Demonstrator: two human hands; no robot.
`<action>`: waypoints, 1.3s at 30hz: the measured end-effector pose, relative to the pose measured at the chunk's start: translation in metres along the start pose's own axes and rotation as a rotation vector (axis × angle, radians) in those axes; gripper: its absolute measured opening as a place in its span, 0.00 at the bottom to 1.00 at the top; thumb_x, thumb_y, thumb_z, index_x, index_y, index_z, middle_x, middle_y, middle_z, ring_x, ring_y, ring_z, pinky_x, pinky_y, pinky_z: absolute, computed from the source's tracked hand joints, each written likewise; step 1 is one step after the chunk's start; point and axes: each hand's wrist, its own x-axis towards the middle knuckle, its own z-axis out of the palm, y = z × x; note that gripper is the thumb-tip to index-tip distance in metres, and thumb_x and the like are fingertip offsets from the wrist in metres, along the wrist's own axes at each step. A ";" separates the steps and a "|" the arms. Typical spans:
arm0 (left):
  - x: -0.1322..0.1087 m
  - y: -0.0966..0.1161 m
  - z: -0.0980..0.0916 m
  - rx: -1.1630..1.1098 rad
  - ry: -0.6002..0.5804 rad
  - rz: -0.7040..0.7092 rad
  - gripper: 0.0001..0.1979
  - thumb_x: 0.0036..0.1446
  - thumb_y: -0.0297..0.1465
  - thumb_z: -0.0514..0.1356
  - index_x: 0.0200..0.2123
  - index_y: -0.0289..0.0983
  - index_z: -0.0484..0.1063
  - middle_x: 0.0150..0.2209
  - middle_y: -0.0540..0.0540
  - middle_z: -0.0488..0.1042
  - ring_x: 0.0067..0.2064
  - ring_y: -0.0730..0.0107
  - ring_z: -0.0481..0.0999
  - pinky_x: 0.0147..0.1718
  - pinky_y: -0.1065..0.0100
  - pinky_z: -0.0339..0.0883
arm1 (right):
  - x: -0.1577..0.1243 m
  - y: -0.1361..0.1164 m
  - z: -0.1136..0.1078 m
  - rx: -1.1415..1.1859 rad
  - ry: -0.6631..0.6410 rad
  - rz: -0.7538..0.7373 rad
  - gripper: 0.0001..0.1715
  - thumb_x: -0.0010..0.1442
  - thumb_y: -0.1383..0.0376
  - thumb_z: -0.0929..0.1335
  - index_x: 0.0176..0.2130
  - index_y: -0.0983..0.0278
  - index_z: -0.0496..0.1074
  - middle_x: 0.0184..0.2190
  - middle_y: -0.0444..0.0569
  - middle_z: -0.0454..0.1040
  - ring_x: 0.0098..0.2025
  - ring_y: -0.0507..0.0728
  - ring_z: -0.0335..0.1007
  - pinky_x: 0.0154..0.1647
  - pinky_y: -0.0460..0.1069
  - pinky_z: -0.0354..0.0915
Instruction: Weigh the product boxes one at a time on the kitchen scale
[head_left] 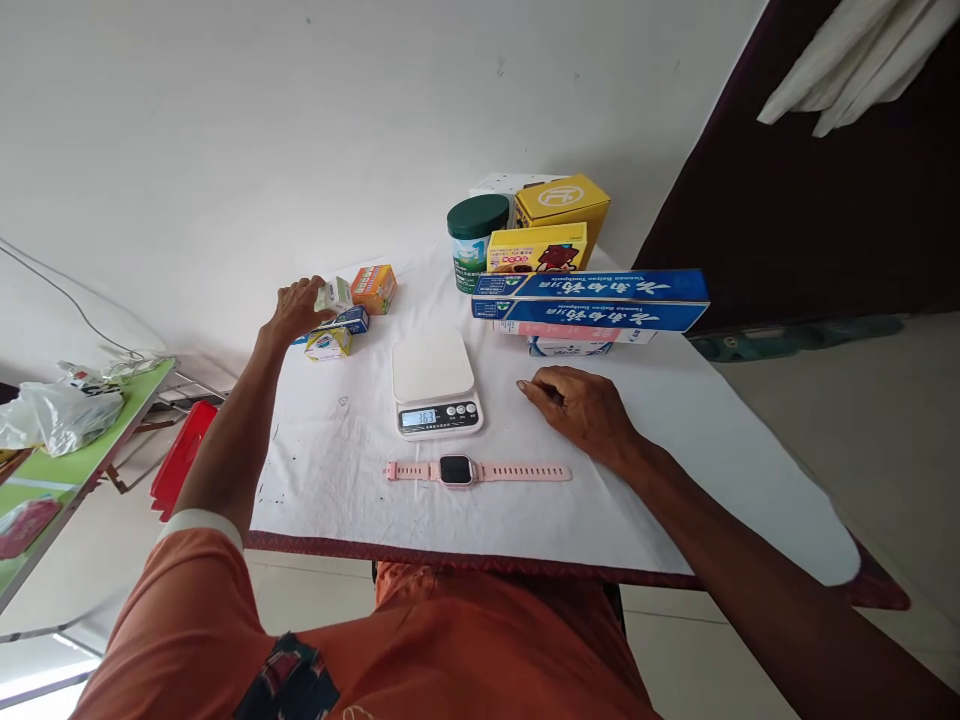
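At the left group of small boxes, my left hand has its fingers around a small white and green box. Beside that box are an orange box, a dark blue box and a yellow and white box. My right hand rests on the white cloth with its fingers curled in and nothing visible in them. Between the hands stands a white kitchen scale, its plate bare and its lit display reading what looks like 363. A pink-strapped smartwatch lies stretched out in front of the scale.
Behind my right hand are stacked blue toothpaste boxes, yellow boxes and a green-lidded tub, close to the wall. A green side table with a plastic bag and a red stool stand left.
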 end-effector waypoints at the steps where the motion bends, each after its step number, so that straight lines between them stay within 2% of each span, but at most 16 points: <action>1: -0.005 0.004 -0.003 -0.005 0.028 0.019 0.30 0.62 0.45 0.64 0.64 0.39 0.69 0.57 0.31 0.76 0.62 0.34 0.73 0.65 0.37 0.61 | 0.000 0.000 0.000 -0.009 -0.007 -0.003 0.24 0.71 0.52 0.65 0.26 0.59 0.66 0.26 0.50 0.75 0.29 0.57 0.67 0.34 0.53 0.60; 5: -0.032 0.039 -0.014 -0.052 0.085 0.171 0.31 0.64 0.48 0.65 0.66 0.41 0.70 0.53 0.34 0.76 0.59 0.36 0.73 0.63 0.38 0.62 | -0.001 0.000 0.000 -0.013 -0.027 0.006 0.22 0.71 0.53 0.65 0.27 0.59 0.69 0.27 0.51 0.77 0.29 0.58 0.69 0.34 0.54 0.60; 10: -0.061 0.110 -0.021 -0.092 0.116 0.435 0.32 0.65 0.45 0.68 0.69 0.46 0.69 0.56 0.37 0.75 0.60 0.40 0.70 0.63 0.41 0.62 | -0.001 0.000 -0.002 -0.010 -0.039 0.028 0.22 0.71 0.53 0.65 0.28 0.59 0.70 0.28 0.52 0.78 0.30 0.59 0.69 0.35 0.53 0.60; 14: -0.069 0.156 -0.018 -0.079 0.064 0.572 0.32 0.66 0.44 0.68 0.69 0.44 0.69 0.53 0.37 0.75 0.58 0.43 0.71 0.62 0.46 0.63 | -0.001 0.001 -0.002 -0.023 -0.051 0.039 0.22 0.71 0.52 0.65 0.28 0.59 0.70 0.29 0.52 0.78 0.30 0.58 0.70 0.35 0.53 0.60; 18: -0.067 0.179 -0.006 -0.077 -0.002 0.618 0.29 0.68 0.45 0.66 0.68 0.45 0.70 0.50 0.39 0.75 0.55 0.47 0.71 0.58 0.49 0.63 | 0.000 0.002 -0.002 -0.032 -0.055 0.041 0.22 0.71 0.52 0.65 0.28 0.60 0.71 0.29 0.52 0.78 0.31 0.58 0.70 0.35 0.53 0.60; 25: -0.059 0.191 0.008 -0.041 -0.106 0.599 0.31 0.68 0.46 0.65 0.70 0.43 0.69 0.51 0.35 0.75 0.56 0.44 0.71 0.56 0.48 0.64 | -0.001 0.001 -0.002 -0.015 -0.042 0.031 0.20 0.70 0.55 0.66 0.28 0.59 0.71 0.28 0.52 0.78 0.30 0.59 0.70 0.34 0.53 0.58; 31: -0.066 0.183 0.015 -0.206 -0.118 0.562 0.38 0.62 0.49 0.71 0.71 0.46 0.68 0.56 0.37 0.75 0.60 0.43 0.72 0.60 0.44 0.65 | 0.000 0.001 -0.002 -0.023 -0.049 0.043 0.19 0.69 0.54 0.66 0.28 0.59 0.70 0.29 0.52 0.78 0.30 0.59 0.70 0.34 0.53 0.59; 34: -0.077 0.170 0.017 -0.361 -0.025 0.528 0.45 0.60 0.55 0.70 0.74 0.46 0.64 0.61 0.36 0.73 0.63 0.43 0.72 0.63 0.43 0.66 | 0.000 0.000 -0.003 -0.030 -0.054 0.047 0.19 0.69 0.55 0.66 0.28 0.59 0.69 0.29 0.52 0.78 0.30 0.58 0.69 0.34 0.53 0.59; 39: -0.098 0.139 0.019 -0.576 0.272 0.358 0.50 0.61 0.61 0.65 0.78 0.50 0.53 0.68 0.35 0.68 0.65 0.44 0.72 0.64 0.44 0.67 | 0.001 -0.002 -0.004 -0.027 -0.048 0.041 0.19 0.68 0.55 0.66 0.27 0.58 0.66 0.26 0.49 0.75 0.28 0.57 0.66 0.33 0.52 0.57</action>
